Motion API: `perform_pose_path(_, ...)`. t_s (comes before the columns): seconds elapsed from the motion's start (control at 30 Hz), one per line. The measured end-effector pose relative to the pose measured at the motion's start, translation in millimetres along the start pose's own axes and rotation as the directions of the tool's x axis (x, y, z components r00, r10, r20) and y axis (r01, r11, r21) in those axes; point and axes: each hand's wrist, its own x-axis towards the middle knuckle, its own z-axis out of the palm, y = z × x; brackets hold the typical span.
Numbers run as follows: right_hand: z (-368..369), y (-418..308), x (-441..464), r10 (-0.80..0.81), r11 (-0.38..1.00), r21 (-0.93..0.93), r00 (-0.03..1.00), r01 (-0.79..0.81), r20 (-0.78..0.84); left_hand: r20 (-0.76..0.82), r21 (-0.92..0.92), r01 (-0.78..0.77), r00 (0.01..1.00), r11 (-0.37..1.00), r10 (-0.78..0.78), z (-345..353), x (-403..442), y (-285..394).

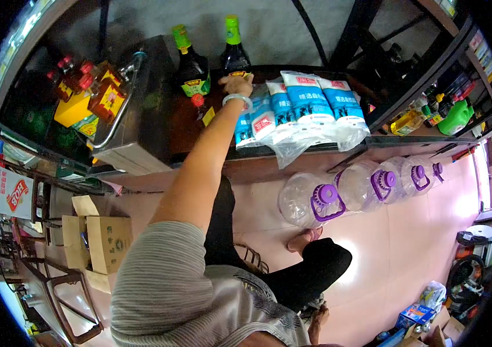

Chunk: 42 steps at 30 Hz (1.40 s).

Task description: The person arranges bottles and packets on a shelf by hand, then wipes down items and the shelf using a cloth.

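Note:
My left hand (237, 85), with a pale bangle (238, 102) at the wrist, reaches up to the dark shelf. Its fingers are closed against the lower part of a dark sauce bottle (235, 56) with a green cap. A second green-capped bottle (193, 72) stands just left of it. Below that one is a small red-capped bottle (198, 104). Right beside my hand lie blue and white plastic packs (308, 104), partly under clear film. Low in the view, my right hand (317, 322) hangs near my knee beside a greyish patterned item; its fingers are too unclear to read.
Large clear jugs (304, 199) with purple caps line the pink tiled floor. Red-capped bottles (104, 95) fill the left shelf, and a green jug (456, 118) stands at right. An open cardboard box (110, 246) and a wooden frame (55, 295) are at lower left.

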Motion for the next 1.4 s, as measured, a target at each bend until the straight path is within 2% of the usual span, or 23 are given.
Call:
perform_pose_path(0.03, 3, -8, -9, 0.033, 0.997, 0.075, 0.999, -0.034, 0.022, 0.004, -0.038, 0.004, 1.0, 0.999, -0.004, -14, -19, 9)
perform_pose_path(0.07, 3, -13, -17, -0.02, 1.0, 0.016, 0.999, 0.019, 0.039, 0.008, -0.075, 0.009, 1.0, 0.997, -0.008, -30, -40, 18)
perform_pose_path(0.1, 3, -17, -24, -0.072, 0.996, -0.041, 0.996, 0.074, 0.056, -0.031, -0.222, -0.032, 0.999, 0.975, 0.026, -36, -59, 22)
perform_pose_path(0.13, 5, -20, -31, -0.201, 0.952, -0.218, 0.975, 0.216, 0.09, -0.088, -0.354, -0.162, 0.986, 0.921, 0.14, -56, -92, 31)
perform_pose_path(0.17, 8, -22, -38, -0.32, 0.857, -0.378, 0.937, 0.351, 0.144, -0.072, -0.378, -0.228, 0.973, 0.897, 0.217, -66, -115, 34)
perform_pose_path(0.2, 13, -25, -46, -0.303, 0.703, -0.671, 0.953, 0.234, 0.015, -0.155, -0.422, -0.331, 0.944, 0.844, 0.293, -71, -142, 33)
perform_pose_path(0.27, 15, 21, -10, -0.338, 0.651, -0.713, 0.94, 0.262, 0.036, -0.146, -0.612, -0.382, 0.915, 0.692, 0.376, -91, -190, 21)
perform_pose_path(0.3, 10, 45, -2, -0.352, 0.622, -0.735, 0.935, 0.268, 0.043, -0.123, -0.616, -0.411, 0.893, 0.672, 0.433, -97, -211, 11)
perform_pose_path(0.37, 23, 31, -25, -0.329, 0.633, -0.702, 0.934, 0.328, 0.139, -0.025, -0.676, -0.391, 0.859, 0.625, 0.511, -120, -242, -14)
perform_pose_path(0.4, 28, 34, -32, -0.328, 0.702, -0.616, 0.93, 0.358, 0.167, -0.131, -0.588, -0.516, 0.821, 0.623, 0.556, -111, -245, -34)
perform_pose_path(0.47, 39, 41, -35, -0.344, 0.816, -0.413, 0.914, 0.405, 0.218, 0.039, -0.602, -0.445, 0.813, 0.662, 0.581, -138, -251, -60)
perform_pose_path(0.57, 53, 45, -33, -0.364, 0.706, -0.562, 0.901, 0.431, 0.235, 0.359, -0.527, -0.397, 0.697, 0.751, 0.621, -166, -239, -109)
perform_pose_path(0.63, 63, 45, -30, -0.366, 0.611, -0.661, 0.896, 0.436, 0.252, 0.536, -0.53, -0.227, 0.656, 0.817, 0.531, -195, -236, -128)
perform_pose_path(0.77, 80, 34, -13, -0.358, 0.439, -0.774, 0.879, 0.457, 0.316, 0.569, -0.471, -0.157, 0.698, 0.868, 0.435, -237, -244, -144)
perform_pose_path(0.8, 84, 26, -12, -0.368, 0.415, -0.779, 0.87, 0.469, 0.328, 0.582, -0.448, -0.152, 0.699, 0.881, 0.416, -236, -244, -150)
perform_pose_path(0.83, 87, 19, -24, -0.416, 0.482, -0.747, 0.87, 0.459, 0.266, 0.596, -0.457, -0.094, 0.706, 0.884, 0.383, -242, -252, -148)
perform_pose_path(0.87, 89, 12, -33, -0.482, 0.444, -0.745, 0.834, 0.498, 0.27, 0.602, -0.475, -0.076, 0.699, 0.877, 0.387, -243, -258, -151)
perform_pose_path(0.9, 93, 4, -27, -0.37, 0.481, -0.771, 0.894, 0.418, 0.254, 0.603, -0.498, -0.059, 0.693, 0.865, 0.394, -243, -263, -153)
perform_pose_path(0.97, 100, 11, -6, -0.354, 0.455, -0.779, 0.89, 0.432, 0.287, 0.603, -0.532, -0.044, 0.681, 0.846, 0.415, -249, -278, -152)
perform_pose_path(1.03, 103, 4, -10, -0.447, 0.285, -0.773, 0.792, 0.567, 0.416, 0.593, -0.552, -0.038, 0.685, 0.833, 0.424, -255, -291, -147)
perform_pose_path(1.07, 102, -24, -29, -0.319, 0.235, -0.791, 0.814, 0.565, 0.486, 0.583, -0.553, -0.039, 0.695, 0.833, 0.42, -259, -296, -146)
perform_pose_path(1.23, 123, -34, -11, -0.247, 0.191, -0.756, 0.776, 0.626, 0.58, 0.557, -0.579, 0.024, 0.741, 0.815, 0.375, -273, -303, -152)
perform_pose_path(1.4, 150, -57, -12, -0.21, 0.159, -0.744, 0.758, 0.649, 0.617, 0.601, -0.565, 0.092, 0.727, 0.82, 0.333, -260, -276, -163)
